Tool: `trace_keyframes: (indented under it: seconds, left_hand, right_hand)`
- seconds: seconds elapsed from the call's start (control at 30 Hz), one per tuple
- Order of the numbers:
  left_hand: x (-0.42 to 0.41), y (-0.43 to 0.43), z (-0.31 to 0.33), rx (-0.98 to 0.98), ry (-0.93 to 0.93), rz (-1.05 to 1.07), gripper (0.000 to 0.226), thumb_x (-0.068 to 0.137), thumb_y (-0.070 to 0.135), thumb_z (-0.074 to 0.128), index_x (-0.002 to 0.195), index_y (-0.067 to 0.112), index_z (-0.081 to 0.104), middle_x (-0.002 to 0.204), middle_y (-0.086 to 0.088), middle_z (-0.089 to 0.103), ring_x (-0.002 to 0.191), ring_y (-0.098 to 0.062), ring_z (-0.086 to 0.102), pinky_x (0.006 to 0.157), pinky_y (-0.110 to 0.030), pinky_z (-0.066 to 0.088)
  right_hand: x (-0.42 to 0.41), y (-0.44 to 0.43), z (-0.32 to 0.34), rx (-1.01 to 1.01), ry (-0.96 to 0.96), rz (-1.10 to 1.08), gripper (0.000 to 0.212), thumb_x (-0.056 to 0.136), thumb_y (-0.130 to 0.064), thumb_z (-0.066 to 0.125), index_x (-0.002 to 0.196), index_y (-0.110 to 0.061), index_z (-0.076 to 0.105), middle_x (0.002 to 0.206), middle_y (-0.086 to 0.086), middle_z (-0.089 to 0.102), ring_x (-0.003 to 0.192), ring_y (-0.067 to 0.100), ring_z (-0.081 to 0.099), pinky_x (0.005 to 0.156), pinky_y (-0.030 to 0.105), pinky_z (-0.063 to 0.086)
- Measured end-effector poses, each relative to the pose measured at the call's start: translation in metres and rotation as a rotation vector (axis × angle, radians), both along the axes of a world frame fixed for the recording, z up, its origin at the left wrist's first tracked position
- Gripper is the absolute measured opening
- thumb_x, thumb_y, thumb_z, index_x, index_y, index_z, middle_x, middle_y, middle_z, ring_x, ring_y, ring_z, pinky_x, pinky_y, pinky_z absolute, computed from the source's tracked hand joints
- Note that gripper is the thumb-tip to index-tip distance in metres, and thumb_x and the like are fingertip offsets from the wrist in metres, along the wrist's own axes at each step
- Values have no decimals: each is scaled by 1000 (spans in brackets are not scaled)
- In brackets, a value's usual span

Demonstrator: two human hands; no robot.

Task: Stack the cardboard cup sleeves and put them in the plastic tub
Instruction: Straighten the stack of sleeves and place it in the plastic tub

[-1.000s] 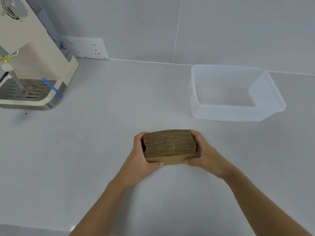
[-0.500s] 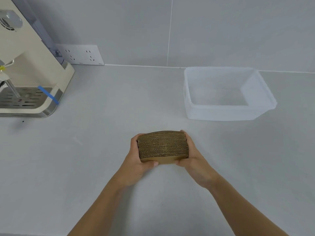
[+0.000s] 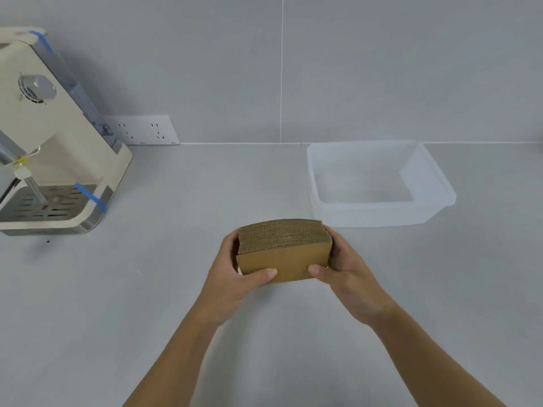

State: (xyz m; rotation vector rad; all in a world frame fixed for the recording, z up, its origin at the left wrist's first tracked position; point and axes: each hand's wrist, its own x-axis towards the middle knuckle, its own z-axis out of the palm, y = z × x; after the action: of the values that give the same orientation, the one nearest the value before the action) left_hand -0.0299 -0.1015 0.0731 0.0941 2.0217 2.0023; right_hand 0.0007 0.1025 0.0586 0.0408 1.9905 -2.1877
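Note:
A thick stack of brown cardboard cup sleeves (image 3: pixel 283 248) stands on edge in the middle of the grey counter, its corrugated edges facing up. My left hand (image 3: pixel 235 280) grips the stack's left end with the thumb on the front face. My right hand (image 3: pixel 349 277) grips the right end the same way. The translucent plastic tub (image 3: pixel 367 214) sits just behind and to the right of the stack, with nothing visible inside.
A cream espresso machine (image 3: pixel 50 148) with blue tape strips stands at the far left. A white wall socket plate (image 3: pixel 141 130) is behind it on the tiled wall. The grey counter (image 3: pixel 176 289) extends around my hands.
My view has tilted up, showing more wall and machine. The stack has tipped so its flat front face shows more. Both hands keep their hold on it.

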Motion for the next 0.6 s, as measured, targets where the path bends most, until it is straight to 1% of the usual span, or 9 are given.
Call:
trace_keyframes:
  seconds: [0.07,0.13,0.2,0.27,0.33,0.4,0.5,0.53,0.6]
  left_hand:
    - [-6,7,10,5,20,10,77,45,28,80,116,32,51,116,7,62,105,-10,62,80,-26,55]
    - [-12,16,20,5,38,3,79,44,29,80,117,31,50,120,4,61,108,-13,61,83,-31,55]
    - [-17,26,30,7,59,-11,78,44,29,80,117,31,51,119,4,61,107,-13,61,82,-32,56]
    - [-24,37,39,14,83,-21,77,45,29,80,117,30,53,119,4,62,105,-13,63,81,-32,56]
    - [-30,49,48,27,107,-31,77,47,27,81,119,28,54,118,3,63,104,-14,63,81,-32,57]
    - [-38,62,56,27,132,-38,70,51,22,81,116,30,56,116,4,65,103,-14,64,82,-32,56]
    - [-46,84,67,31,162,-41,57,58,15,77,109,34,59,102,14,69,96,-6,65,75,-22,54]
    - [-49,93,71,37,169,-39,57,59,15,77,110,32,58,100,14,69,95,-4,65,73,-20,54]
    - [-53,104,75,40,165,-19,62,59,16,77,117,27,57,104,11,68,95,-4,65,72,-19,53]
  right_hand:
    - [-2,5,9,-30,13,-32,74,68,-17,68,136,-17,41,134,6,54,124,23,49,106,49,38]
    - [-5,11,18,-51,34,-53,71,69,-14,66,136,-18,42,134,7,54,125,24,49,106,51,37]
    - [-8,19,28,-55,63,-69,66,72,-9,61,135,-18,43,133,8,55,124,26,49,106,51,38]
    - [-12,29,37,-60,96,-90,64,73,-8,60,134,-17,43,132,10,55,124,27,49,105,50,39]
    - [-16,38,48,-68,134,-109,61,73,-7,58,132,-15,45,131,11,56,122,26,50,102,45,42]
    - [-20,48,56,-88,164,-122,57,73,-3,55,129,-14,47,129,10,57,120,23,52,97,39,44]
    - [-27,64,68,-128,182,-157,57,71,-3,54,127,-12,49,121,6,61,114,17,56,89,28,48]
    - [-30,72,72,-133,191,-169,56,71,-4,54,126,-11,50,119,4,62,112,15,57,86,25,49]
    - [-34,80,78,-141,191,-190,54,71,-5,55,125,-12,52,120,4,62,111,13,58,84,22,50]
